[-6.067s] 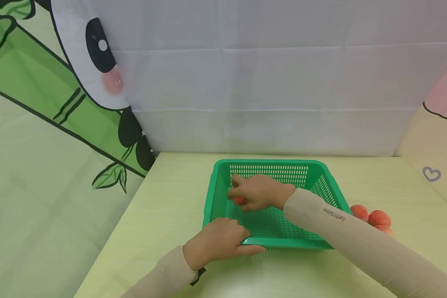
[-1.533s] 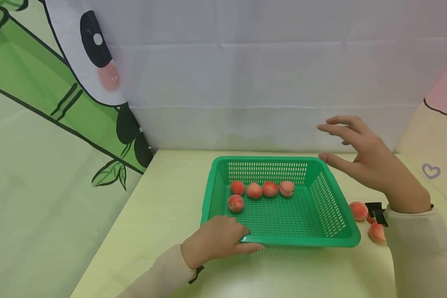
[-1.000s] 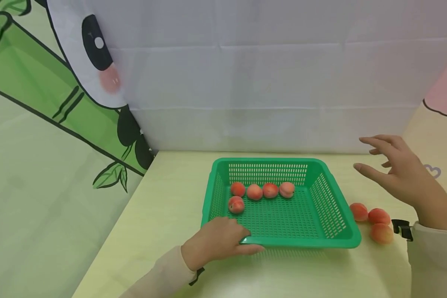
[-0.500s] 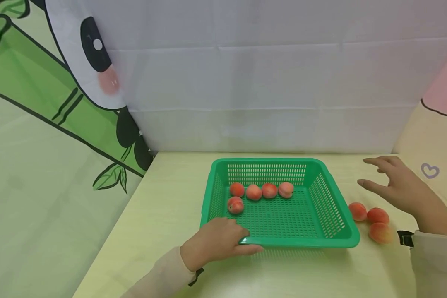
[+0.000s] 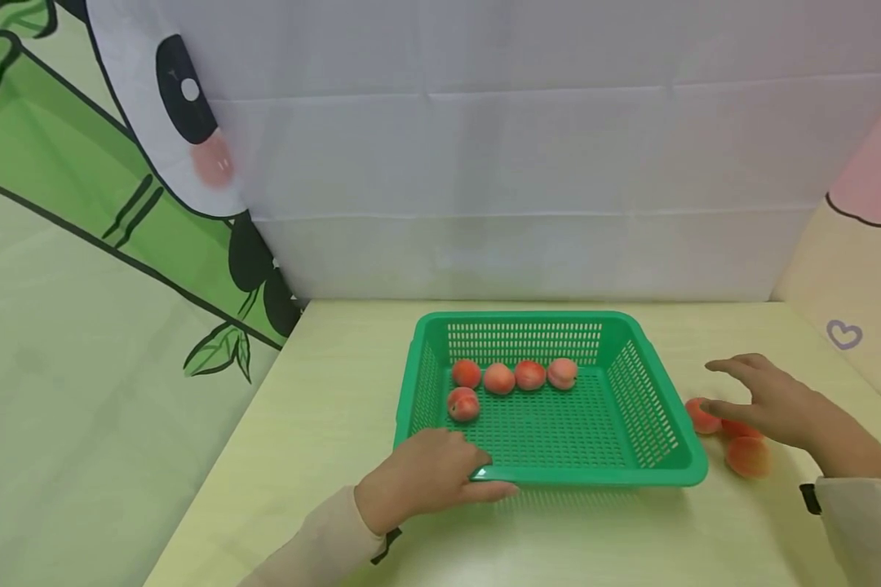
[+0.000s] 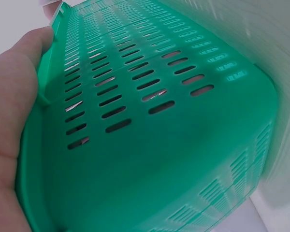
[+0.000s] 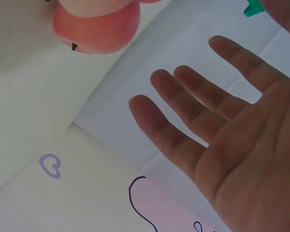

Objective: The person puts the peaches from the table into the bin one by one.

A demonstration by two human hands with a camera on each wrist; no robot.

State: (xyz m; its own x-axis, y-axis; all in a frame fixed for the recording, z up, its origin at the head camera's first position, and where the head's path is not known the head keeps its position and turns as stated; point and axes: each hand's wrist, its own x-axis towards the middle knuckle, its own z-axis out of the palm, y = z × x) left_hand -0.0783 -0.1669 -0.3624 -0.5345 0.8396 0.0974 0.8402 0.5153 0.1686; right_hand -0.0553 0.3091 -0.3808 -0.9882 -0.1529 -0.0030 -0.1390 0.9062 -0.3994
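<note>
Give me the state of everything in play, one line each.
Green basket: upright on the table, partly filled.
Basket peaches: five, four in a row.
Table peaches: three, clustered right of the basket.
Left hand: gripping the basket's front rim.
Right hand: open, holding nothing, near the table peaches.

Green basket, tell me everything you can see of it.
The green basket looks plastic: rectangular, open-topped, with rounded corners, slotted walls, a perforated floor and a smooth rim. It stands upright on the pale table, five peaches inside, mostly toward its far left. The left hand grips its near rim by the left corner.
</note>
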